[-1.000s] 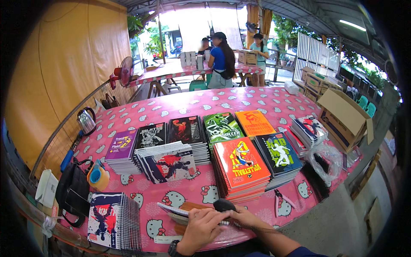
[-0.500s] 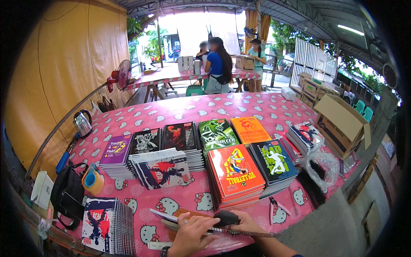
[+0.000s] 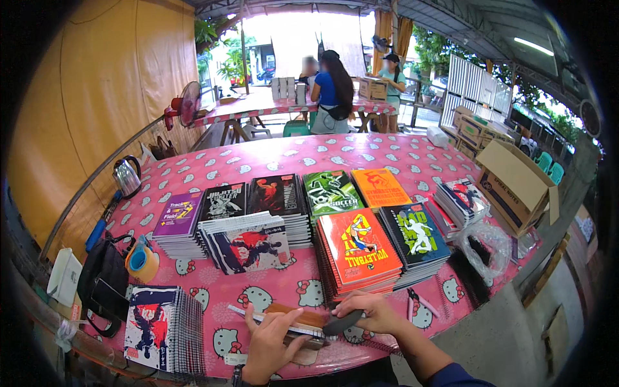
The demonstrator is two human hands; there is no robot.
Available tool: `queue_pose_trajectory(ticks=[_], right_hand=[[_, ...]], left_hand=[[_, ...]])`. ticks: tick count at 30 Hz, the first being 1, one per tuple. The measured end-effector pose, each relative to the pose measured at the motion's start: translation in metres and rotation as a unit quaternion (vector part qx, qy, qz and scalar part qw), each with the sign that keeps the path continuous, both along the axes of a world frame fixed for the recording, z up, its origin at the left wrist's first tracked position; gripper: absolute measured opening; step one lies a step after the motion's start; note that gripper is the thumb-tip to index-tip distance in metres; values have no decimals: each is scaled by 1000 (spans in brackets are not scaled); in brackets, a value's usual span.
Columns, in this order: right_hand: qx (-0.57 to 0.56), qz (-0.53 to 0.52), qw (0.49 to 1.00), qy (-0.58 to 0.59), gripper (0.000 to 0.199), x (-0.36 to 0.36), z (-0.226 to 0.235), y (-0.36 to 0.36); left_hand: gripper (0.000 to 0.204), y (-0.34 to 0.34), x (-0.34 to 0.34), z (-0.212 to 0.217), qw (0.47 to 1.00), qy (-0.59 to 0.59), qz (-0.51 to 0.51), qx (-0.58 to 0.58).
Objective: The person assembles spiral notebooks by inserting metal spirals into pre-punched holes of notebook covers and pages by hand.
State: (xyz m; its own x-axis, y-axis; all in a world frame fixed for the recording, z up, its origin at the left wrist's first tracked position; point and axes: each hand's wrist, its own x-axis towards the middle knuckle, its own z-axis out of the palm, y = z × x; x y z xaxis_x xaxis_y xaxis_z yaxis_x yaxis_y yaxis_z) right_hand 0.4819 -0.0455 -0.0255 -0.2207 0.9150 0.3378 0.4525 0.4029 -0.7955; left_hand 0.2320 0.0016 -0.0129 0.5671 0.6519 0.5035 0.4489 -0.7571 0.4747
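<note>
My left hand (image 3: 269, 345) presses flat on a thin stack of brown-covered notebook pages (image 3: 296, 317) at the near edge of the pink cartoon-cat tablecloth (image 3: 258, 155). My right hand (image 3: 373, 311) holds a dark oblong tool (image 3: 342, 322) against the right end of that stack. Just beyond my hands stands a tall pile of spiral notebooks with an orange volleyball cover (image 3: 358, 248).
Several notebook piles fill the table middle: purple (image 3: 178, 216), black, green (image 3: 330, 191), orange, dark blue (image 3: 414, 233). A spiral notebook (image 3: 155, 326) lies near left. Tape roll (image 3: 140, 258), black bag (image 3: 103, 284), kettle (image 3: 127, 175), pliers (image 3: 412, 302), plastic bag (image 3: 485, 244), cardboard box (image 3: 519, 184). People stand at the far table.
The view has dipped and shifted slightly. Both hands stay on the brown stack, my right hand with the dark tool still at its right end.
</note>
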Motion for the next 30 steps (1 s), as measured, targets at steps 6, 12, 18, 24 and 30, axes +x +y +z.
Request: queue_pose_trajectory(ticks=[6, 12, 18, 24, 30], right_hand=[[-45, 47, 998, -18, 32, -14, 7, 0], [-33, 51, 996, -64, 29, -17, 16, 8], [37, 146, 978, 144, 30, -26, 25, 11], [54, 144, 979, 137, 37, -38, 21, 14], [-22, 93, 995, 13, 41, -33, 22, 22]], left_hand=[[63, -1, -4, 1, 999, -24, -6, -43], [63, 2, -4, 2, 1000, 4, -1, -16], [63, 14, -17, -3, 999, -5, 46, -24], [63, 16, -18, -3, 999, -18, 45, -25], [67, 18, -20, -2, 999, -2, 22, -25]])
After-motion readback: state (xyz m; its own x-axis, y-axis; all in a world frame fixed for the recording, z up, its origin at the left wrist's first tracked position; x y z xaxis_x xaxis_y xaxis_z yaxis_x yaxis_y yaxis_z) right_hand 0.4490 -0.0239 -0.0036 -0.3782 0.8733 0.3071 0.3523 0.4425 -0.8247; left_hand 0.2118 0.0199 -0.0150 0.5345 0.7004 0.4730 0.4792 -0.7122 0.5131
